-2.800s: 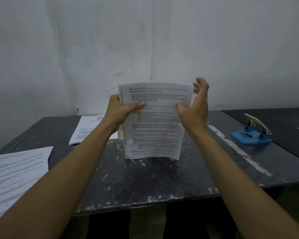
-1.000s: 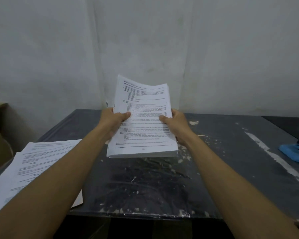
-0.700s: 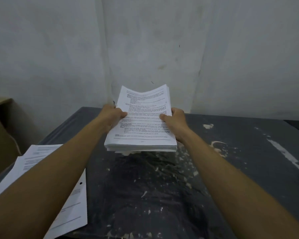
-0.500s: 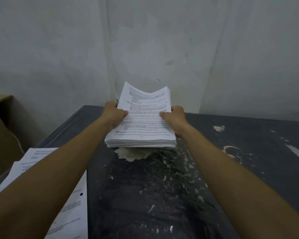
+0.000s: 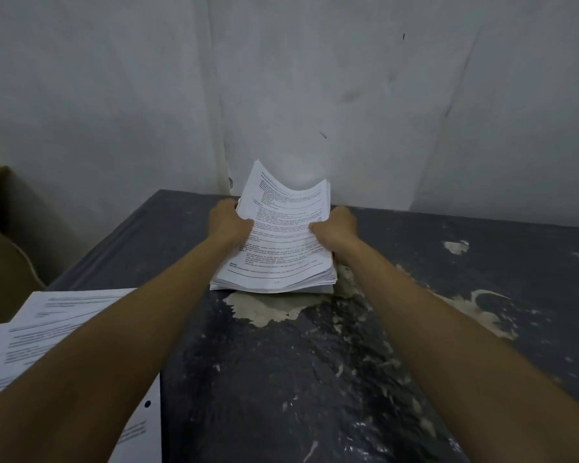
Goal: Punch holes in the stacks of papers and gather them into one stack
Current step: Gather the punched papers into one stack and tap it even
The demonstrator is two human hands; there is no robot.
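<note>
Both bare forearms reach straight out from the bottom corners of the view and converge on a thick stack of white printed paper sheets (image 5: 283, 242) at the far middle of the dark grey, paint-flecked worktop (image 5: 398, 345), close to the pale wall behind it. The left hand (image 5: 229, 223) grips the stack's left edge, thumb laid across the top page and the other fingers out of sight beneath or behind the sheets. The right hand (image 5: 335, 228) grips the right edge in the same way, its thumb curled onto the printed face and its knuckles turned upward. Between the two grips the top pages sag in the middle, and the far corners curl up toward the wall. The near edge of the stack is low, at or just above the worktop surface where a pale patch of bare, peeled coating (image 5: 264, 307) shows; whether it actually rests on the surface cannot be told. Well apart from it, at the lower left, a second spread of white printed sheets (image 5: 44, 332) lies flat on the worktop, partly hidden by the left forearm, with a punched hole visible near the edge of one page. A brown cardboard box (image 5: 0, 235) stands beside the worktop's left end.
</note>
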